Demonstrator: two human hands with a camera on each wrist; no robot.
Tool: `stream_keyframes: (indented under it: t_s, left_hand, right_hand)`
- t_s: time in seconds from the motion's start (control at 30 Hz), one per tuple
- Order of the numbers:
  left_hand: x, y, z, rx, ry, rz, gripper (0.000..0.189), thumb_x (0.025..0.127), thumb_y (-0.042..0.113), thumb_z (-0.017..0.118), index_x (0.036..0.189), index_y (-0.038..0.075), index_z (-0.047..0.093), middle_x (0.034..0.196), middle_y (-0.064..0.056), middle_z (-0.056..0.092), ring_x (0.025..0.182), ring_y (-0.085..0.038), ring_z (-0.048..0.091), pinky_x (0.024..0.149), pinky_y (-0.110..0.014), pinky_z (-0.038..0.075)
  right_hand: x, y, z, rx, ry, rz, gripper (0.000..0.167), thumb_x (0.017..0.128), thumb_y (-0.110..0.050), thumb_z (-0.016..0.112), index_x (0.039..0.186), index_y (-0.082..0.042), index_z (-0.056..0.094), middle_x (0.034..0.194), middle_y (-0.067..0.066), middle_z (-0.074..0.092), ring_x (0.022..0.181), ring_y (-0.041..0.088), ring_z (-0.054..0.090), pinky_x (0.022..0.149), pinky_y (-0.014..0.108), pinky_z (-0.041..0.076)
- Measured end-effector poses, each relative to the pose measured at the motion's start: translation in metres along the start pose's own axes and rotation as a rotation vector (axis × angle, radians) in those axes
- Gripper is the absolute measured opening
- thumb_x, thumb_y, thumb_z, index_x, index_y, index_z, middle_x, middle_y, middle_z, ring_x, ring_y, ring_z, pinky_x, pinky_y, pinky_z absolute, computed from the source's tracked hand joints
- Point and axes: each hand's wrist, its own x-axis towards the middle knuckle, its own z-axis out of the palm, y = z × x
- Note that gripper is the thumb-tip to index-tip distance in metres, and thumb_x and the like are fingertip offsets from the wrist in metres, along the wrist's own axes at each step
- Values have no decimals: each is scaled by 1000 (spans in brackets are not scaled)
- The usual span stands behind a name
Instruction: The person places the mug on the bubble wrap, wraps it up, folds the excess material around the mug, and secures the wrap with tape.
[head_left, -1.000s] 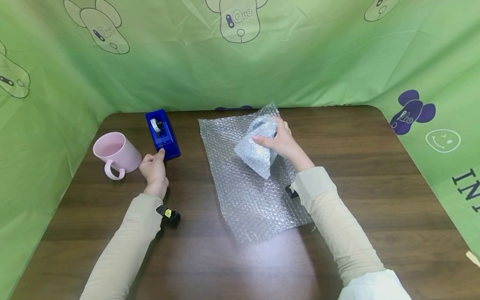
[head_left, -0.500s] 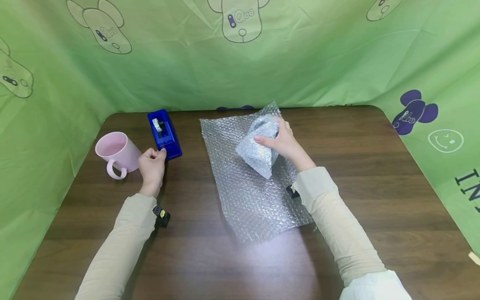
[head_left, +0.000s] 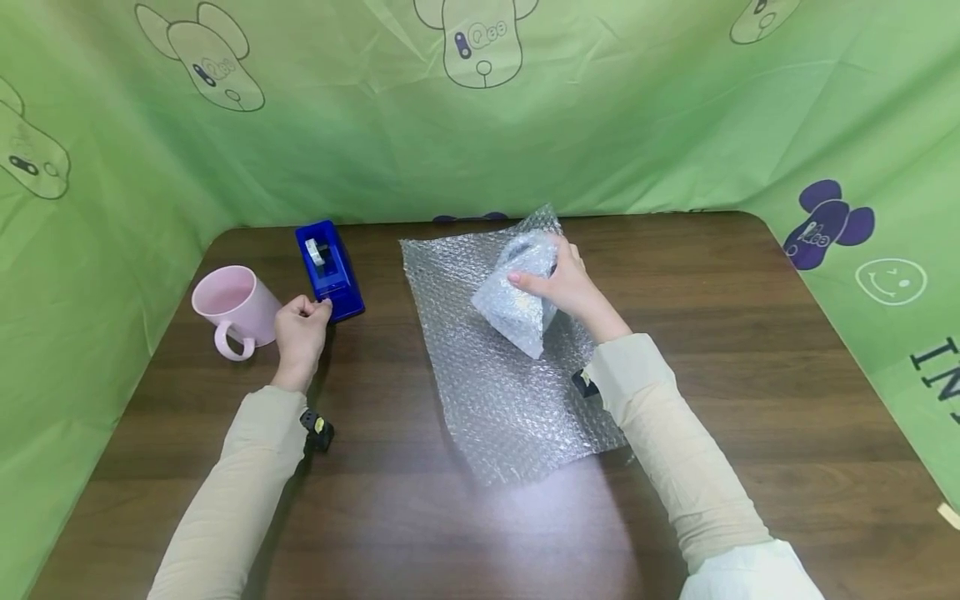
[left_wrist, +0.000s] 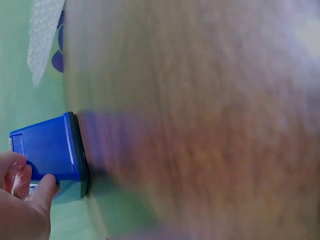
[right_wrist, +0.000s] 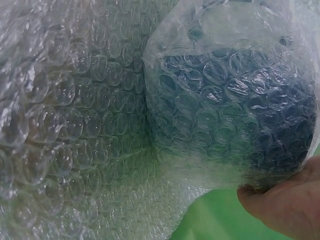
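Note:
My left hand [head_left: 299, 333] is at the front end of a blue tape dispenser [head_left: 342, 293], thumb and index finger pinched together at its cutting edge. The tape between the fingertips hardly shows; the white tape roll [head_left: 313, 252] sits in the dispenser. In the left wrist view, the thumb and fingers lie close against the blue dispenser [left_wrist: 47, 147]. My right hand [head_left: 573, 287] grips a bubble-wrapped bundle [head_left: 517, 296] from its right side, thumb on top. Through the plastic of this bundle [right_wrist: 225, 110], something dark shows in the right wrist view.
A sheet of bubble wrap [head_left: 495, 400] lies flat under the bundle, its far corner sticking up. To the left of my left hand stands a pink mug [head_left: 251, 308], handle toward me. Green printed cloth [head_left: 637, 108] hangs behind the brown wooden table [head_left: 750, 350].
My left hand has shifted slightly left along the dispenser's front end, its wrist swinging left. The right hand and the bundle hold still.

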Motion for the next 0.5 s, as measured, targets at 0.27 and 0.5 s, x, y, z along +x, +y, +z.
stream_keyframes:
  t_s: [0.27, 0.5]
  left_hand:
    - [5, -2, -6, 146, -33, 88, 47, 86, 5, 64, 49, 14, 35, 68, 7, 63, 64, 9, 47, 62, -11, 37]
    - [6, -2, -7, 99, -63, 46, 45, 86, 3, 64, 50, 11, 37, 93, -17, 70, 73, 6, 56, 63, -9, 41]
  right_hand:
    - [1, 0, 1, 2, 4, -1, 91, 83, -40, 72, 150, -15, 16, 153, 18, 18, 143, 37, 17, 115, 58, 23]
    - [1, 0, 1, 4, 9, -8, 91, 83, -38, 72, 150, -14, 16, 153, 19, 18, 143, 37, 17, 115, 58, 22]
